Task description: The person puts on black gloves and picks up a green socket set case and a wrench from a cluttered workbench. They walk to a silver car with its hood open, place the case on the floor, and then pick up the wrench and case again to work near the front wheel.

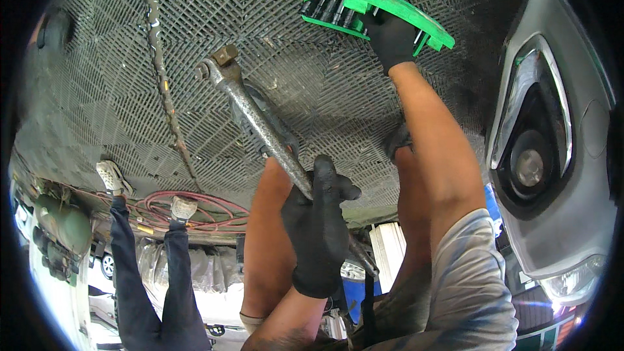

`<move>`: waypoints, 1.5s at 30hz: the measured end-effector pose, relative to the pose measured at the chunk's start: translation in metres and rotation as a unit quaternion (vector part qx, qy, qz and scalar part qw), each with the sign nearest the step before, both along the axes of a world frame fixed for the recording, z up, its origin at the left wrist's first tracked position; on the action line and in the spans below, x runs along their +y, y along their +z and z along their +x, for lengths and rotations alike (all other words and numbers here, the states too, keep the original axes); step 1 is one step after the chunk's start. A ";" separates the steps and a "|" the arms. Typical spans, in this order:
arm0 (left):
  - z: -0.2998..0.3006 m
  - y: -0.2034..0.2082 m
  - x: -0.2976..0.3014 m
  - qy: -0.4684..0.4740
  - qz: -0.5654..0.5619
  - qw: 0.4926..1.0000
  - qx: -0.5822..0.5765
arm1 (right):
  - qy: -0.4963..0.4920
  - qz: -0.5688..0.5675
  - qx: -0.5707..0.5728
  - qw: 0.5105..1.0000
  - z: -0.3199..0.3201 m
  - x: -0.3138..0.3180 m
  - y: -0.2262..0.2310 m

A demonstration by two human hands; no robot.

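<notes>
My left hand [316,231], in a black glove, is closed around a long, worn steel breaker bar [263,120]. The bar slants up and left, with a bolted joint and a brownish square block at its far end; its thin tail sticks out below my glove. Farther off on the right, my right hand [391,38], also gloved in black, grips a bright green plastic socket tray [383,1]. Black sockets [331,8] stand in a row in the tray's left part. My fingers are partly hidden inside it, and I cannot tell whether they also touch a socket.
A grey car bumper with a fog lamp [530,168] stands close on the right. Textured rubber matting [338,84] covers the floor, with a seam on the left. At left are coiled red hose [175,201], another person's legs [179,273] and a green tank [65,221].
</notes>
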State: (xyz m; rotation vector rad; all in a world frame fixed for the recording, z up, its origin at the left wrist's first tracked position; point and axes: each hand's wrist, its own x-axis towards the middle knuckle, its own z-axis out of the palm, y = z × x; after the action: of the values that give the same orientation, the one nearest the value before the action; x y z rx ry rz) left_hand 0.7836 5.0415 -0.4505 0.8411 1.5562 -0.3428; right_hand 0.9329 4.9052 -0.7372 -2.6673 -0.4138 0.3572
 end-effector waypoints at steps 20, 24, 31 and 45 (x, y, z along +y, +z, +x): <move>-0.003 0.001 0.005 0.050 -0.016 0.998 -0.023 | -0.007 0.023 -0.043 0.999 -0.003 0.018 -0.010; -0.013 0.000 0.013 0.039 0.000 0.998 -0.045 | 0.002 0.010 -0.070 0.997 -0.015 0.053 0.008; -0.003 0.003 0.009 0.046 -0.027 0.998 -0.025 | 0.075 0.070 -0.107 0.989 -0.017 0.048 -0.018; -0.004 0.004 0.016 0.040 -0.068 0.997 -0.007 | 0.066 0.035 -0.136 0.988 -0.014 0.058 -0.012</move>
State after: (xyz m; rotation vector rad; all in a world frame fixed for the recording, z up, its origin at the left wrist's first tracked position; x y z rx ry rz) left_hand 0.7798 5.0577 -0.4460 0.6734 1.5298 -0.3793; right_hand 0.9190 4.9629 -0.7490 -2.6318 -0.6752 0.0142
